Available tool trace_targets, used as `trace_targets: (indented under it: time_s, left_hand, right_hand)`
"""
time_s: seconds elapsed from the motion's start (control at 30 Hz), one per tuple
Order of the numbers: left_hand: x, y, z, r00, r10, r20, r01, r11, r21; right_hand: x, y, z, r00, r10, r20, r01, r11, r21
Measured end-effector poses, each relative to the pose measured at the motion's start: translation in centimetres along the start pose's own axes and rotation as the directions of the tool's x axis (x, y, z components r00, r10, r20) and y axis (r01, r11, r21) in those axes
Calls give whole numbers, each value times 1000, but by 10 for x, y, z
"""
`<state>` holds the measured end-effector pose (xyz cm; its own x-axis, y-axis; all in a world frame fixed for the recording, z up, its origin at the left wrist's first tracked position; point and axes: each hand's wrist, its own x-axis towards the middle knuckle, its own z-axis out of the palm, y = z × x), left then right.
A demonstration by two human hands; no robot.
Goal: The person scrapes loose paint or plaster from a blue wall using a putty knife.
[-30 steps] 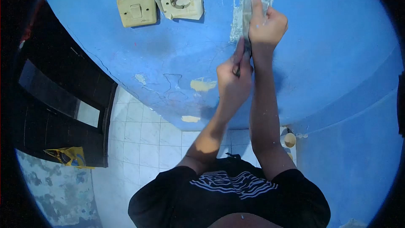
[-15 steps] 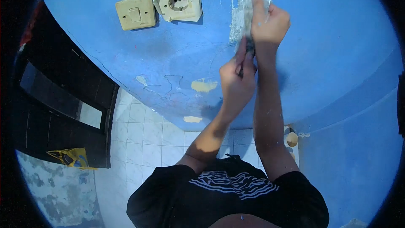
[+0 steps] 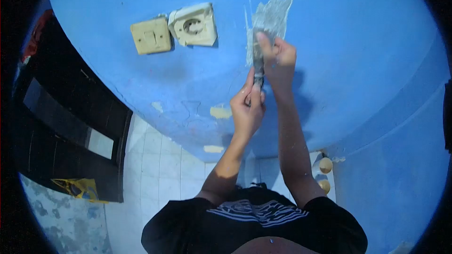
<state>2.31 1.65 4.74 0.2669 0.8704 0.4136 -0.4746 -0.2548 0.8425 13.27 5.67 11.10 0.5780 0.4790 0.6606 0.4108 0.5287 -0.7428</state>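
A putty knife [image 3: 258,59] lies against the blue wall [image 3: 348,56], its blade over the lower part of a rough, grey scraped patch [image 3: 274,13]. My left hand [image 3: 247,110] is closed around its dark handle from below. Higher up, my right hand [image 3: 281,63] grips at the blade, one digit stretched along its face and the other fingers curled. The blade is somewhat blurred, and its far edge is hard to tell from the patch.
Left of the patch are a wall socket [image 3: 193,27] with a loose paper-like cover and a light switch [image 3: 151,36]. Pale bare spots [image 3: 220,112] mark the lower wall. A dark wooden door [image 3: 70,127] with a yellow bag [image 3: 81,188] stands left, above white floor tiles [image 3: 157,169].
Both hands and the putty knife have come down along the wall, baring the upper part of the grey patch. The view has tilted a little.
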Motion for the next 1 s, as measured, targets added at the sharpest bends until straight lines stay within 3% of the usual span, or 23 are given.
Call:
trace_targets:
  time_s: [0.13, 0.33, 0.4, 0.5, 0.63, 0.7, 0.83, 0.9, 1.0]
  left_hand:
    - [13, 29, 2, 983, 100, 156, -103, 995, 14]
    - [-1, 34, -1, 975, -9, 222, 1, 999, 35]
    - [2, 36, 0, 976, -38, 216, 30, 999, 45]
    - [15, 45, 9, 979, 3, 205, -10, 999, 32]
    - [10, 29, 4, 983, 66, 174, -91, 986, 137]
    - [2, 21, 1, 993, -26, 112, 13, 994, 108]
    - [11, 35, 7, 991, -68, 117, 59, 995, 79]
    - [12, 38, 9, 995, -7, 98, -5, 992, 126]
    - [4, 24, 7, 998, 4, 56, -10, 993, 117]
  right_hand:
    - [14, -12, -1, 999, 39, -19, -39, 999, -26]
    - [-9, 0, 2, 991, 120, -63, -106, 975, 197]
    - [-6, -4, 1, 995, 78, -69, -71, 993, 97]
    - [8, -33, 6, 992, 112, -56, -93, 960, 264]
    - [3, 0, 3, 988, 148, -38, -138, 971, 194]
    - [-11, 13, 0, 981, 191, 33, -194, 966, 174]
    - [0, -11, 2, 990, 139, 22, -139, 953, 267]
    - [1, -16, 2, 991, 133, -22, -131, 989, 74]
    - [-12, -7, 3, 988, 154, -13, -152, 984, 92]
